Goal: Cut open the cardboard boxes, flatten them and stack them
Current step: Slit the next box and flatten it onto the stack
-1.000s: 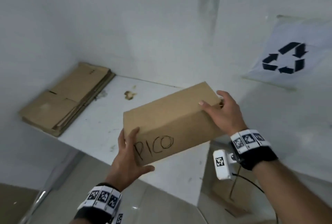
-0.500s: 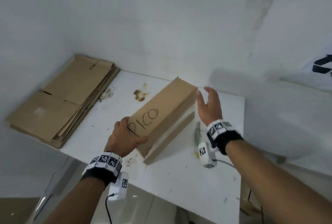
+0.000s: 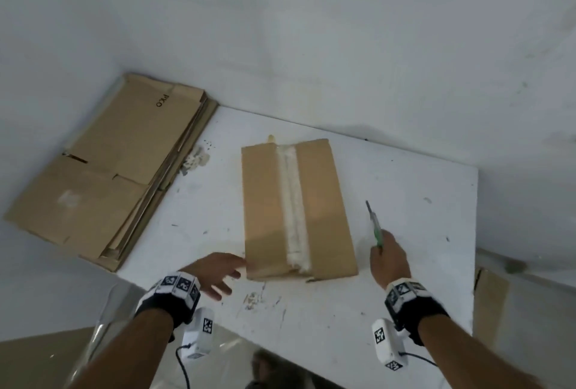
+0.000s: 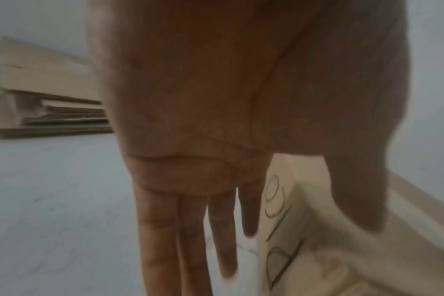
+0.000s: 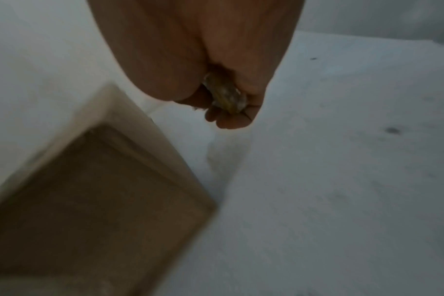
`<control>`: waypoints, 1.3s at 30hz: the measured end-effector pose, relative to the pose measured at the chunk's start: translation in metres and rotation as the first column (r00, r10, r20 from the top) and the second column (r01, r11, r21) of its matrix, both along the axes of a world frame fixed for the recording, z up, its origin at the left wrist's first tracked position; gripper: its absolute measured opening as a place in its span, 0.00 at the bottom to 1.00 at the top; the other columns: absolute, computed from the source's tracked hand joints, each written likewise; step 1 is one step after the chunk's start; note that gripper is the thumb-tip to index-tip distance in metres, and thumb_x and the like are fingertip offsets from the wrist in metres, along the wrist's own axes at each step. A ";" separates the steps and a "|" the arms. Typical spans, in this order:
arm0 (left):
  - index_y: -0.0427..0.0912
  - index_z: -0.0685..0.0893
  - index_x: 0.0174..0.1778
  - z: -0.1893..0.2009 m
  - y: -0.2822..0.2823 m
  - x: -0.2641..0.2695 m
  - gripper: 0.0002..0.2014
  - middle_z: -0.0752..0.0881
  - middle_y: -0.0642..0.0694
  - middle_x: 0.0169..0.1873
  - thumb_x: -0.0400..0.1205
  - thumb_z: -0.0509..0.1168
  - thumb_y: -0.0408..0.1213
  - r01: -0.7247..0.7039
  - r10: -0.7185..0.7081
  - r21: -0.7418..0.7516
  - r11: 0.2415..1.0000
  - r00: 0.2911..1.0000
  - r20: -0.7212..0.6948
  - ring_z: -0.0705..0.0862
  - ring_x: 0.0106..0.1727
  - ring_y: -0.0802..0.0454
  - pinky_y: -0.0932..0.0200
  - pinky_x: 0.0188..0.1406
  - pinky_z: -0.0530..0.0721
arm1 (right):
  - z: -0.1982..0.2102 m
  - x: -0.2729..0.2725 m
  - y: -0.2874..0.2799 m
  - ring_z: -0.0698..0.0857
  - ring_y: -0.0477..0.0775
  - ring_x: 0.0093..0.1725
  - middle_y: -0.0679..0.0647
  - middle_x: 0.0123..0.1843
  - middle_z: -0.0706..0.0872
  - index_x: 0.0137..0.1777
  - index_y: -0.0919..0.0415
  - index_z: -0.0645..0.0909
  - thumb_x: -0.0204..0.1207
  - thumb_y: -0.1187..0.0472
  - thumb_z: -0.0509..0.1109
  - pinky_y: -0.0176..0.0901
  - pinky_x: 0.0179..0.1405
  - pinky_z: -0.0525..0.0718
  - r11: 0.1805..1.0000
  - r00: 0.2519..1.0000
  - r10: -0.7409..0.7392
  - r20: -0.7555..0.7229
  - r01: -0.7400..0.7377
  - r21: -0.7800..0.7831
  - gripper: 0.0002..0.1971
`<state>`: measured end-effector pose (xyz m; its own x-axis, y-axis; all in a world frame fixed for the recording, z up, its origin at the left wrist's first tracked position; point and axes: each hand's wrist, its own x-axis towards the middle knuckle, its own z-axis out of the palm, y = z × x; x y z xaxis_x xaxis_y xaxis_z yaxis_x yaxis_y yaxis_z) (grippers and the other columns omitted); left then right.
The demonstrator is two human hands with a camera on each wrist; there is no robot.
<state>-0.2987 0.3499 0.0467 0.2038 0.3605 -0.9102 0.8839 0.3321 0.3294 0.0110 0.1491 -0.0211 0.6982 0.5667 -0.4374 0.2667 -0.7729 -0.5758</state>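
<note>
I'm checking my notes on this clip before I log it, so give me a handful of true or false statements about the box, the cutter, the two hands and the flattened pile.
1. The cardboard box lies on the white table with its taped seam facing up. True.
2. The left hand grips the box firmly. False: its fingers are straight beside the box's near left corner, holding nothing.
3. The right hand holds a green-handled cutter. True.
4. The cutter's tip is already on the tape. False: it is off to the right of the box, clear of it.
5. The stack of flattened boxes lies to the right of the box. False: it lies to the left.
</note>
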 end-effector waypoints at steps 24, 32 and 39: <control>0.63 0.50 0.87 -0.036 0.109 0.007 0.60 0.77 0.41 0.75 0.65 0.77 0.73 0.277 -0.406 0.589 0.759 0.909 0.095 0.83 0.71 0.36 0.39 0.69 0.82 | 0.113 -0.108 0.121 0.85 0.46 0.40 0.43 0.45 0.89 0.72 0.45 0.81 0.84 0.55 0.68 0.42 0.43 0.81 0.896 0.911 0.403 0.085 -0.412 0.166 0.17; 0.71 0.58 0.86 -0.070 0.112 -0.006 0.40 0.75 0.51 0.81 0.81 0.73 0.57 0.038 -0.345 0.552 0.833 0.815 0.465 0.75 0.79 0.49 0.43 0.80 0.74 | 0.108 -0.134 0.152 0.86 0.61 0.56 0.55 0.58 0.90 0.76 0.42 0.78 0.85 0.54 0.65 0.53 0.52 0.82 0.818 0.805 0.573 0.155 -0.573 -0.045 0.20; 0.67 0.59 0.87 -0.075 0.112 -0.006 0.41 0.75 0.52 0.81 0.82 0.73 0.54 0.008 -0.329 0.543 0.839 0.803 0.497 0.74 0.79 0.51 0.52 0.78 0.73 | 0.116 -0.142 0.166 0.86 0.63 0.60 0.56 0.64 0.87 0.79 0.41 0.75 0.87 0.52 0.60 0.51 0.50 0.78 0.773 0.731 0.635 0.251 -0.603 -0.196 0.21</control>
